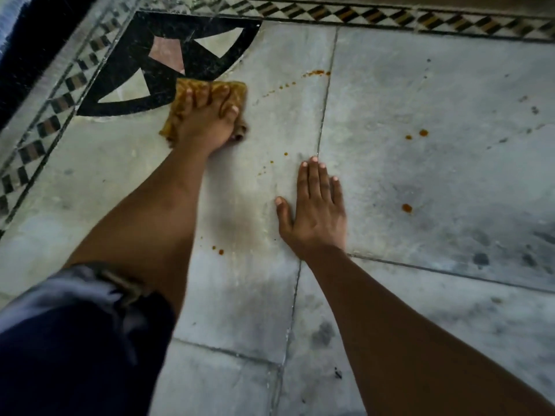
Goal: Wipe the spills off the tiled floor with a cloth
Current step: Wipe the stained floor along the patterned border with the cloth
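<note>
Dark navy sleeve (pixel 75 340) on the left arm (pixel 156 211) — bunched near the elbow, with a paler blue-grey fold and a tan band (pixel 126 283) at its edge. Right arm (pixel 420 340) bare as far as shown — short pale nails on left hand (pixel 207 124) and right hand (pixel 315 217).

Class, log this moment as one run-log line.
left hand presses cloth on floor | right hand flat on floor | orange spills unwiped

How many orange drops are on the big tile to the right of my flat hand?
3. One drop and a smaller one beside it lie beyond the right hand; a third drop lies level with it. Tiny specks may go unseen.
</note>
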